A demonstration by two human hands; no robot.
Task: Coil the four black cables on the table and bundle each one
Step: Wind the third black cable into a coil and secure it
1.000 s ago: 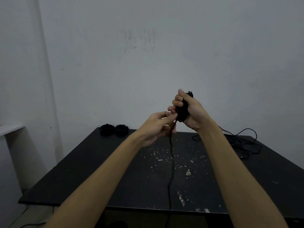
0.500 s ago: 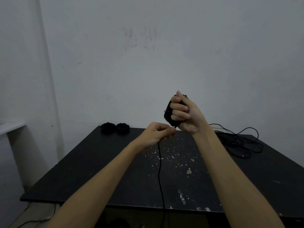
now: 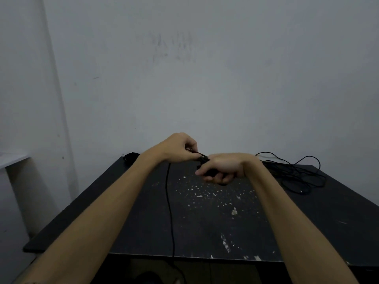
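Observation:
My right hand [image 3: 223, 167] grips a small coil of black cable [image 3: 211, 172] just above the black table [image 3: 205, 222], palm turned down. My left hand [image 3: 180, 148] pinches the same cable's free strand [image 3: 169, 201] right beside the coil; the strand hangs down over the table's front edge. A loose tangle of black cable [image 3: 297, 173] lies at the back right of the table. One coiled bundle [image 3: 130, 156] shows at the back left corner, partly hidden behind my left forearm.
A grey wall stands right behind the table. A white shelf edge [image 3: 12, 160] juts in at the left. White flecks and scratches mark the tabletop's middle. The cable's tail drops to the floor below the front edge.
Both hands have come down from chest height to just above the table. My left hand moved up and over to the far side of the coil, and my right hand turned palm down.

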